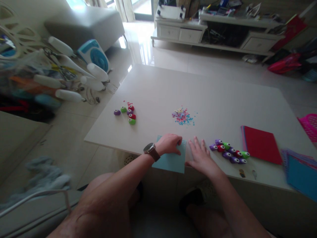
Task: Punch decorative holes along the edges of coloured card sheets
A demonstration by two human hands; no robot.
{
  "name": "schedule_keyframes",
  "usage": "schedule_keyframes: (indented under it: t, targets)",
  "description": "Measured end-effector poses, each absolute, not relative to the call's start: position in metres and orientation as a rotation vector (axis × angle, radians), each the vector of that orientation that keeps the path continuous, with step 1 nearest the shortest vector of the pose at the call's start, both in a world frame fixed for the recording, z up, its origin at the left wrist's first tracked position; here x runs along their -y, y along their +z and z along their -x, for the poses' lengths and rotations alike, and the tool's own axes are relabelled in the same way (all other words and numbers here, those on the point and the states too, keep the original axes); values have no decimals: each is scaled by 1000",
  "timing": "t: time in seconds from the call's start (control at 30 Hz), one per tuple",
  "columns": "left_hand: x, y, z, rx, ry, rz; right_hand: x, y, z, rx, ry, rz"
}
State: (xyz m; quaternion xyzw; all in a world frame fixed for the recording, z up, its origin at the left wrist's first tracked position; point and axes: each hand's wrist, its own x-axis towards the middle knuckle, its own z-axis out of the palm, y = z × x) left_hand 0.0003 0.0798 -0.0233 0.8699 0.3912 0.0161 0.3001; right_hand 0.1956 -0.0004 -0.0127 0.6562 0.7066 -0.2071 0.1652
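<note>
A light blue paper sheet [170,161] lies at the near edge of the white table [213,99], partly hanging over it. My left hand [168,144], with a watch on the wrist, rests on the sheet's top edge with its fingers curled down onto the paper. My right hand [201,155] lies flat beside the sheet's right edge, fingers stretched out and holding nothing. Just right of that hand sits a cluster of small coloured craft punches [229,152].
A second group of small punches [126,113] sits at the table's left. A pile of coloured paper bits [182,116] lies mid-table. A red paper stack [262,148], blue and purple sheets [300,172] and a pink basket [309,124] are at the right.
</note>
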Motion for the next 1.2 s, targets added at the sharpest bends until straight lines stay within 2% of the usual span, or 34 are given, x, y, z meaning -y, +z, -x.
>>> schedule_keyframes:
  t: [0.6, 0.93, 1.1, 1.2]
  targets:
    - [-75, -16, 0, -1090, 15, -2337, -1, -8, -195, -1987, -628, -1872]
    - [-89, 1, 22, -1364, 44, -2324, -2, -3, -195, -1988, -686, -1902]
    - [-102, 23, 46, -1871, 124, -2156, -4, 0, -196, -1976, -705, -1893]
    - [-107, 30, 62, -2221, 17, -1882, -5, 0, -197, -1982, -725, -1898]
